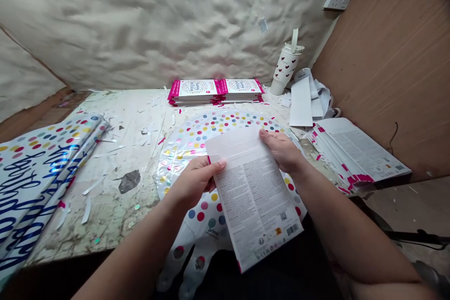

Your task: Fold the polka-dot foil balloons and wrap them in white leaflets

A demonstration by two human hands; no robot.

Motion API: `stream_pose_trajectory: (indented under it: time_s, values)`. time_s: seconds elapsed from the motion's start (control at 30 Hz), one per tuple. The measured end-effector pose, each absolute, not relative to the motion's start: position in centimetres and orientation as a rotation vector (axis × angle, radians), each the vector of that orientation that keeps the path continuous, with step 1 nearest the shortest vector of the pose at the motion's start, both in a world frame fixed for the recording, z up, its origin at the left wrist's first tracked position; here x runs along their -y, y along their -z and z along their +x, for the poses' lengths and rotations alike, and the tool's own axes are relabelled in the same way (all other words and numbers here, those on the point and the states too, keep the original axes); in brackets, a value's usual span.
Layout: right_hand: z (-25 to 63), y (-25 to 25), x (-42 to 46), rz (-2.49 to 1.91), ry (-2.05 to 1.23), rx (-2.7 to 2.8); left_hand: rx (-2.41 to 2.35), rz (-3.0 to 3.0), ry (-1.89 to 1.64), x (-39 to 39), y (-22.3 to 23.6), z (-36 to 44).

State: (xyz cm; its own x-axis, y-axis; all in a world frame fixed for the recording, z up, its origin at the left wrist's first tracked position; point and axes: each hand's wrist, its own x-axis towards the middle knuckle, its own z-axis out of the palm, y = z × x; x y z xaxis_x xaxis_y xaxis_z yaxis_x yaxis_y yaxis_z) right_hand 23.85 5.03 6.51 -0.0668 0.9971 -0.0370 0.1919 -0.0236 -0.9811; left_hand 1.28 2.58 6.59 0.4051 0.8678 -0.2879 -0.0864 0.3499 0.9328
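Note:
Between my two hands is a flat white printed envelope [255,201], its text side and barcode facing up and its plain flap at the far end. My left hand [200,176] pinches its left edge, thumb on top. On the upper right edge, near the flap, my right hand [281,150] grips it between thumb and fingers. Under the envelope, a flat round foil balloon [186,140] with coloured dots lies on the table, its tail hanging over the front edge. The envelope covers part of the balloon.
Two stacks of pink-edged packets [198,88] stand at the back, near a white tumbler [285,68] with hearts. Folded balloons [45,164] lie at left. A pile of envelopes [362,150] and white paper strips [301,103] are at right. Paper scraps litter the worn table [116,150].

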Motion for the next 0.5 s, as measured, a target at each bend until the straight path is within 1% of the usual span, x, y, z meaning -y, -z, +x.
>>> stream_pose_trajectory:
  time_s: [0.07, 0.1, 0.17, 0.27, 0.5]
  values:
    - [23.8, -5.6, -5.1, -1.549, -0.784, 1.551, -1.047, 0.922, -0.667, -2.3, -5.3, 1.3]
    - [23.4, -5.2, -4.7, -1.555, -0.594, 1.664, -1.088, 0.892, -0.650, -2.1, -4.7, 1.3]
    - [22.1, -4.8, -3.4, -1.407, -0.402, 1.939, -1.122, 0.866, -0.640, -1.5, -4.1, 1.6]
    - [19.8, -4.7, -1.3, -1.219, -0.361, 2.199, -1.107, 0.888, -0.660, -0.6, -3.9, 2.1]
    - [18.6, -4.7, -0.9, -1.258, -0.258, 2.245, -1.093, 1.014, -0.690, 0.0, -3.8, 2.5]
